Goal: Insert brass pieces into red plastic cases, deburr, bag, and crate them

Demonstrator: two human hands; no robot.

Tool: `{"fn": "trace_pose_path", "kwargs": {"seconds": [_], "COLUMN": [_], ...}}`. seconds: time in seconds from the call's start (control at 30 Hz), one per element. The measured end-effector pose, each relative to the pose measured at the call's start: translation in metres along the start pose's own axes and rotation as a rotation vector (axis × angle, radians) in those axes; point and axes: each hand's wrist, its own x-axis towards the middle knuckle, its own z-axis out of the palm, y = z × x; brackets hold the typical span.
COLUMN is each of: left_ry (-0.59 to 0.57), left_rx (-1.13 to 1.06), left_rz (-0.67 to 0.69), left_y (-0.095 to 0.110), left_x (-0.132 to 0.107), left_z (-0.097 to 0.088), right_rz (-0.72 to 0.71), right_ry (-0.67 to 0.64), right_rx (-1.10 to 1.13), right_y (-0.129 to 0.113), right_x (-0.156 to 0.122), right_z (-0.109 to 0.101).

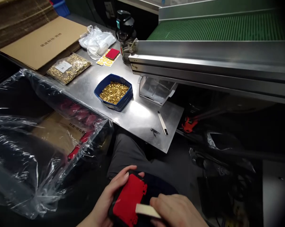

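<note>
My left hand (110,197) is wrapped round a flat red plastic part (129,198) with a notched edge, held over my lap at the bottom of the view. My right hand (177,210) is closed on a pale cream flat tool (147,210), whose end lies on the lower right of the red part. A dark piece shows under the red part, partly hidden by my fingers.
A steel table (144,116) carries a blue tray of small brass pieces (114,92), a bag of brass pieces (68,67), a white-handled tool (163,123), a dark bottle (125,33) and a cardboard sheet (44,41). A plastic-lined box with red parts (50,135) stands left. A green conveyor (215,28) runs right.
</note>
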Motion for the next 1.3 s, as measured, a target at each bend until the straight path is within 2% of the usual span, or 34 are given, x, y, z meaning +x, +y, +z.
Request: {"fn": "trace_pose_path", "kwargs": {"seconds": [0.1, 0.17, 0.27, 0.37, 0.43, 0.53, 0.67, 0.8, 0.93, 1.07, 1.2, 1.3], "left_ry": [0.019, 0.030, 0.049, 0.044, 0.006, -0.029, 0.028, 0.048, 0.091, 0.076, 0.063, 0.058], "left_rx": [0.023, 0.033, 0.040, 0.066, 0.110, 0.134, 0.105, 0.062, 0.063, 0.106, 0.087, 0.095], "left_rz": [-0.057, -0.100, -0.156, -0.151, -0.147, -0.188, -0.223, -0.259, -0.264, -0.277, -0.250, -0.241], "left_y": [-0.004, -0.008, -0.011, -0.011, -0.010, -0.009, -0.010, -0.012, -0.012, -0.011, -0.009, -0.007], "left_x": [0.006, 0.010, 0.012, 0.011, 0.009, 0.007, 0.009, 0.012, 0.012, 0.010, 0.006, 0.003], "left_z": [0.006, 0.009, 0.009, 0.009, 0.009, 0.009, 0.009, 0.009, 0.010, 0.012, 0.011, 0.011], "right_rz": [-0.108, -0.117, -0.053, 0.017, 0.006, -0.020, -0.003, 0.003, 0.043, 0.041, 0.159, 0.130], "right_ry": [0.085, 0.072, -0.073, -0.242, -0.282, -0.249, -0.260, -0.179, -0.245, -0.205, -0.246, -0.301], "right_rx": [-0.151, -0.176, -0.104, -0.069, -0.095, -0.144, -0.165, -0.173, -0.178, -0.121, -0.090, -0.093], "right_y": [0.001, -0.002, -0.004, -0.006, -0.008, -0.012, -0.016, -0.018, -0.020, -0.023, -0.019, -0.017], "right_x": [0.006, 0.010, 0.010, 0.005, 0.003, 0.002, 0.002, 0.003, 0.005, 0.010, 0.003, -0.002], "right_z": [0.017, 0.022, 0.016, 0.008, 0.008, 0.012, 0.016, 0.018, 0.014, 0.008, 0.005, 0.007]}}
